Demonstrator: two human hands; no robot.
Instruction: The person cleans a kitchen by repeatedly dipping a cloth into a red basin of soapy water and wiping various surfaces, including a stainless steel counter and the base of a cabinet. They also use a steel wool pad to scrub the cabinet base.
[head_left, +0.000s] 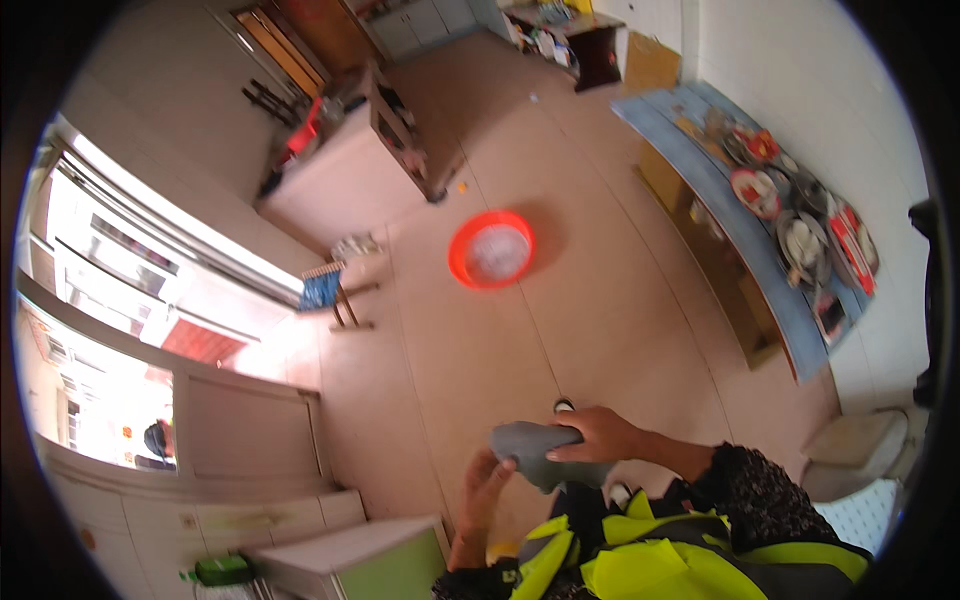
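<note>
A grey cloth (536, 450) is stretched between my hands in front of my body, its lower part hanging down. My right hand (600, 435) grips its upper right edge between thumb and fingers. On the other side, my left hand (484, 480) has its thumb and fingers at the cloth's left end. Whether the cloth is a garment or a rag cannot be told. On the tiled floor ahead stands a red-orange plastic basin (491, 250) with whitish, sudsy-looking contents, apart from both hands.
A blue-topped table (720, 165) with pots and dishes runs along the right wall. A small folding stool (322, 289) stands left of the basin, near a tiled counter (352, 165). A chair (855, 450) is at right, a green-fronted cabinet (394, 566) at lower left.
</note>
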